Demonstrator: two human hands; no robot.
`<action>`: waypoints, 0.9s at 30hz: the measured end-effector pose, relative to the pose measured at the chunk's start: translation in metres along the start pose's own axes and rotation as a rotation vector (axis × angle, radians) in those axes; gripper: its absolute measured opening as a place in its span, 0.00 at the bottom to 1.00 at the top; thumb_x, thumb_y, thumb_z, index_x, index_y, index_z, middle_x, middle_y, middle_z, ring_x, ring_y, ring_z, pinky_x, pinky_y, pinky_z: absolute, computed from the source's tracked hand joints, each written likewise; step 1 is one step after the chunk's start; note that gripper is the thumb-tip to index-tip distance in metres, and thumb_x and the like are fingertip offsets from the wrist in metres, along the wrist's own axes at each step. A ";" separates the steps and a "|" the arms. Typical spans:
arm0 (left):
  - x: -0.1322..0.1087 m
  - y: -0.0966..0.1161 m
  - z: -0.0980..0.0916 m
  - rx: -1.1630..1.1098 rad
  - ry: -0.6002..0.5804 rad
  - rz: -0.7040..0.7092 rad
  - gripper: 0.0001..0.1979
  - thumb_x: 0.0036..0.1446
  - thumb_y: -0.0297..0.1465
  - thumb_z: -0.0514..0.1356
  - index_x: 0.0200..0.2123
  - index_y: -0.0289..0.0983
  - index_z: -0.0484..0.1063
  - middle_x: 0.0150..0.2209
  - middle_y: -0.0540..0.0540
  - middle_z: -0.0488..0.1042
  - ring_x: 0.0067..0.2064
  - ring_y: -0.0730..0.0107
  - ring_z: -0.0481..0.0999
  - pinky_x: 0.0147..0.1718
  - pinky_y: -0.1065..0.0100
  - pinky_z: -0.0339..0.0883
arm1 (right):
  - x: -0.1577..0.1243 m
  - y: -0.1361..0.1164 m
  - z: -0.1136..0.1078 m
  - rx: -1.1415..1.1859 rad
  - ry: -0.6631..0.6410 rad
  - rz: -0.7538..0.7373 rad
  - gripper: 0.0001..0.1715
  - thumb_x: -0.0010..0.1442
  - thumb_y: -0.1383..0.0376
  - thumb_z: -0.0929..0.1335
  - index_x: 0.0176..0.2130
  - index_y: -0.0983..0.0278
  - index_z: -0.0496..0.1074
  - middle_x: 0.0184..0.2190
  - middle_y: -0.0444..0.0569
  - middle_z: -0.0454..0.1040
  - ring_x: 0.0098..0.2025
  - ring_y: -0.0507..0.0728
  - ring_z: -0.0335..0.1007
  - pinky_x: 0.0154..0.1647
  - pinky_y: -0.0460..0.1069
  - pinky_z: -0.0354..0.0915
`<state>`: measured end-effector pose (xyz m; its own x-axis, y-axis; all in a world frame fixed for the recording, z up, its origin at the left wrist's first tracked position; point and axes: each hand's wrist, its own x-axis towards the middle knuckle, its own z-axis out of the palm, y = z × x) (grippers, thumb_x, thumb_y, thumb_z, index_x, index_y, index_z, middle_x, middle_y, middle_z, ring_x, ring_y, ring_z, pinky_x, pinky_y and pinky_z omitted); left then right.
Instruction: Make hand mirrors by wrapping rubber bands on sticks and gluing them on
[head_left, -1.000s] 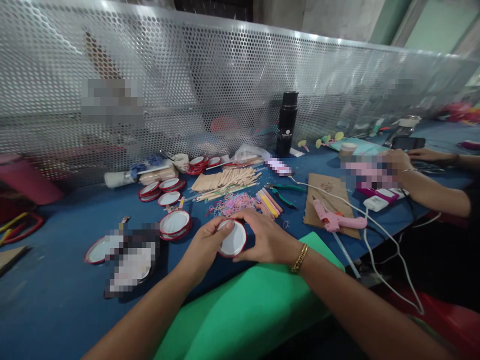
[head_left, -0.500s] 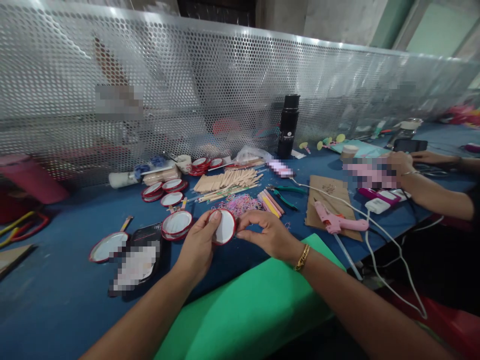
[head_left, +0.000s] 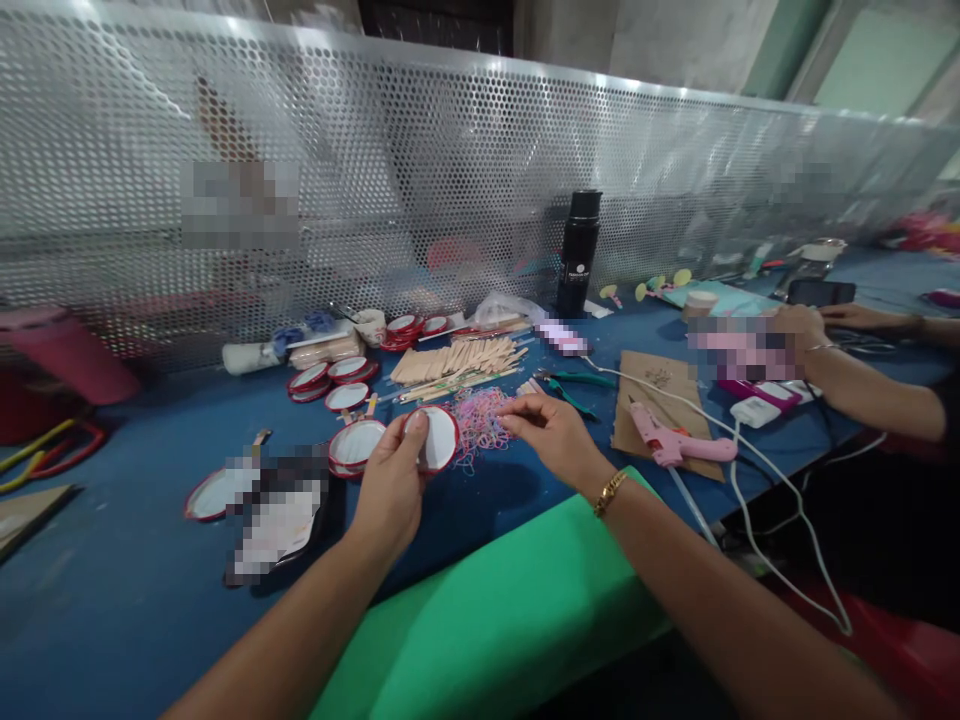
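Observation:
A round white disc with a red rim point(head_left: 441, 440) is gripped at its left edge by my left hand point(head_left: 391, 485), thumb on its face and fingers behind. My right hand point(head_left: 559, 437) reaches to the right edge of a pile of small coloured rubber bands point(head_left: 474, 425), thumb and fingertips pinched together. Whatever sits between those fingertips is too small to make out. Left of my left hand lie more red-rimmed discs point(head_left: 357, 442), stacked. Wooden sticks point(head_left: 461, 360) lie in a heap behind the bands.
A pink glue gun point(head_left: 675, 447) rests on cardboard point(head_left: 624, 420) at the right, its white cable looping off the edge. Pliers point(head_left: 574, 395) lie nearby. A black bottle point(head_left: 579, 255) stands by the perforated metal screen point(head_left: 465, 150). A co-worker's arm point(head_left: 870, 385) is at the right.
My right hand has left the disc's right edge and moved to the rubber bands. My left hand has shifted slightly left and up with the disc.

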<state>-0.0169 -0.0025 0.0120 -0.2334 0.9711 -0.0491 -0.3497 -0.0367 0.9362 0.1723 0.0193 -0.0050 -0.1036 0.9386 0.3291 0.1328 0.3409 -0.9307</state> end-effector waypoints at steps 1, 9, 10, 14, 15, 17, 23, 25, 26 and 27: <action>0.000 -0.002 -0.001 0.021 -0.014 0.003 0.16 0.43 0.41 0.71 0.32 0.39 0.73 0.25 0.56 0.71 0.24 0.78 0.68 0.22 0.78 0.62 | 0.003 -0.001 -0.003 -0.105 0.020 -0.013 0.08 0.57 0.65 0.69 0.38 0.64 0.77 0.34 0.48 0.80 0.35 0.54 0.75 0.39 0.49 0.68; -0.001 -0.009 -0.004 0.251 -0.109 0.069 0.15 0.50 0.44 0.65 0.32 0.38 0.70 0.23 0.56 0.67 0.23 0.77 0.63 0.20 0.77 0.56 | 0.034 -0.058 -0.015 -0.934 0.000 -0.111 0.08 0.58 0.68 0.68 0.32 0.64 0.78 0.32 0.55 0.80 0.37 0.61 0.73 0.38 0.53 0.62; -0.002 -0.008 -0.004 0.271 -0.110 0.075 0.15 0.50 0.44 0.65 0.33 0.38 0.70 0.23 0.56 0.67 0.23 0.76 0.64 0.21 0.76 0.56 | 0.041 -0.062 -0.015 -0.984 0.000 -0.084 0.09 0.59 0.67 0.67 0.31 0.65 0.79 0.32 0.56 0.79 0.37 0.62 0.73 0.37 0.53 0.62; -0.003 -0.005 -0.002 0.344 -0.106 0.094 0.17 0.48 0.41 0.65 0.39 0.40 0.68 0.25 0.55 0.69 0.23 0.73 0.66 0.21 0.74 0.56 | 0.068 -0.055 -0.012 -1.008 -0.021 -0.018 0.09 0.57 0.69 0.68 0.31 0.66 0.79 0.34 0.57 0.80 0.38 0.61 0.73 0.36 0.52 0.61; -0.004 -0.005 -0.002 0.361 -0.115 0.104 0.17 0.48 0.40 0.65 0.40 0.41 0.68 0.25 0.55 0.69 0.24 0.73 0.66 0.22 0.74 0.56 | 0.073 -0.048 -0.012 -1.004 -0.032 0.002 0.08 0.56 0.69 0.68 0.30 0.65 0.79 0.33 0.56 0.80 0.37 0.61 0.73 0.36 0.51 0.61; -0.004 -0.006 -0.001 0.391 -0.136 0.132 0.14 0.50 0.37 0.63 0.40 0.42 0.67 0.25 0.55 0.68 0.24 0.72 0.65 0.22 0.73 0.56 | 0.080 -0.030 -0.010 -0.996 -0.045 0.037 0.08 0.56 0.68 0.68 0.27 0.65 0.78 0.31 0.55 0.80 0.35 0.60 0.73 0.34 0.50 0.61; -0.004 -0.007 -0.001 0.472 -0.147 0.212 0.07 0.54 0.34 0.58 0.37 0.40 0.68 0.26 0.53 0.67 0.25 0.72 0.63 0.23 0.72 0.54 | 0.081 0.007 -0.004 -0.969 -0.072 0.096 0.20 0.58 0.54 0.67 0.24 0.64 0.77 0.29 0.54 0.79 0.35 0.58 0.73 0.33 0.48 0.60; -0.004 -0.007 -0.002 0.481 -0.144 0.217 0.07 0.54 0.34 0.58 0.37 0.40 0.68 0.26 0.53 0.67 0.25 0.72 0.63 0.24 0.72 0.54 | 0.081 0.010 -0.002 -0.955 -0.073 0.105 0.21 0.56 0.51 0.68 0.23 0.63 0.77 0.29 0.54 0.79 0.35 0.59 0.73 0.34 0.48 0.60; -0.004 -0.007 -0.001 0.481 -0.145 0.214 0.07 0.54 0.34 0.58 0.38 0.40 0.68 0.27 0.53 0.67 0.25 0.71 0.63 0.24 0.72 0.54 | 0.082 0.011 -0.001 -0.944 -0.073 0.109 0.20 0.54 0.51 0.69 0.23 0.63 0.77 0.29 0.54 0.79 0.35 0.59 0.73 0.34 0.48 0.60; -0.004 -0.007 -0.001 0.477 -0.149 0.208 0.08 0.54 0.34 0.58 0.39 0.41 0.67 0.27 0.53 0.67 0.25 0.71 0.63 0.24 0.72 0.55 | 0.082 0.011 0.000 -0.930 -0.073 0.112 0.17 0.53 0.53 0.70 0.23 0.63 0.77 0.29 0.53 0.79 0.35 0.59 0.73 0.34 0.48 0.60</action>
<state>-0.0145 -0.0066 0.0048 -0.1100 0.9790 0.1715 0.1489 -0.1544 0.9767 0.1658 0.1000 0.0117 -0.0998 0.9736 0.2053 0.8770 0.1835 -0.4441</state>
